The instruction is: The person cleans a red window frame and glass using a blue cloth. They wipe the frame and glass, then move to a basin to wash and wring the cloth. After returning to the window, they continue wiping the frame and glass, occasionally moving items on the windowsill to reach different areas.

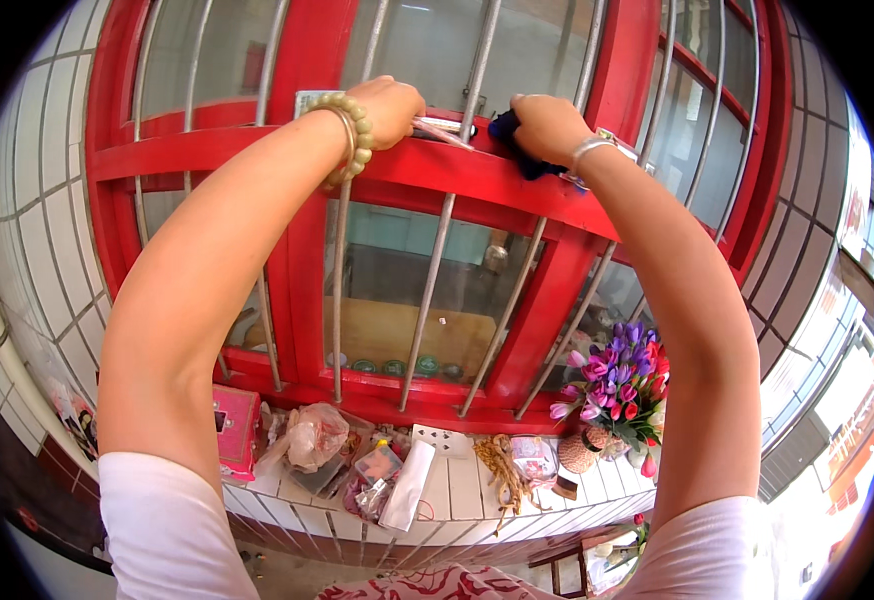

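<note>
Both my arms reach up to a red window frame (437, 180) with metal bars in front of its panes. My left hand (387, 108), with a green bead bracelet (359, 135) and a bangle at its wrist, is closed by a bar above the red crossbeam. What its fingers hold is hidden. Thin pinkish sticks (444, 131) lie on the beam's ledge right beside it. My right hand (550, 128), wearing a silver bangle (589, 148), is closed on a dark blue cloth (525, 155), which rests against the beam.
Below the window, a white tiled sill (457, 495) carries a pink box (237, 432), a clear plastic bag (317, 437), a white packet (409, 486), a playing card (440, 440) and a tan rope bundle (503, 468). A wicker vase (579, 450) with colourful tulips (617, 375) stands at the right.
</note>
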`<state>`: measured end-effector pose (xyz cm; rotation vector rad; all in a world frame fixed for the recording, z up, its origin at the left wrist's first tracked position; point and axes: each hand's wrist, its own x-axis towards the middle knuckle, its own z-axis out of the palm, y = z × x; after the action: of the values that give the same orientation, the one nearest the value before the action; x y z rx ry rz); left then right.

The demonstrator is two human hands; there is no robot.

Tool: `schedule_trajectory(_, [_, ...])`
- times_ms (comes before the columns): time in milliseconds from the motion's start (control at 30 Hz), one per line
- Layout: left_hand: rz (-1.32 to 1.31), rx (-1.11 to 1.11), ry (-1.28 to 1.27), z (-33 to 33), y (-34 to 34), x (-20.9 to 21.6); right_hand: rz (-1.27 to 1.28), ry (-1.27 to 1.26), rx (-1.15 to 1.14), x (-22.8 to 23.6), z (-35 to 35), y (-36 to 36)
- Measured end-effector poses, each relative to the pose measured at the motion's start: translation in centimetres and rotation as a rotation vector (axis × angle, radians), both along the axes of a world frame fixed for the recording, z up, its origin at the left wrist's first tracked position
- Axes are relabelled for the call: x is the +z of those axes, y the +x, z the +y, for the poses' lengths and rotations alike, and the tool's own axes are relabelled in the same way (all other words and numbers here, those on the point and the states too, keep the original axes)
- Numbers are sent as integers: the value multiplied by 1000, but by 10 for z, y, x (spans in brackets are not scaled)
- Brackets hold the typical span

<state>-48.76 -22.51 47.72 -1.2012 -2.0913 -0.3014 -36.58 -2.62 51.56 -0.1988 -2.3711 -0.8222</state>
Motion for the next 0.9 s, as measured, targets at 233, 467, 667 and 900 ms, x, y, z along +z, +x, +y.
schedule_trajectory(233, [345,128,25,1,1,-15,501,-334,798,15,-50,11])
schedule_trajectory(467, [415,122,133,4,9,-36,219,-41,549,14,-79,-93])
schedule_trajectory(667, [456,47,270,-3,10,-59,-35,-103,511,18,-65,-88])
schedule_trajectory(900, [453,-5,370,4,13,-65,-54,-87,536,36,-68,-100])
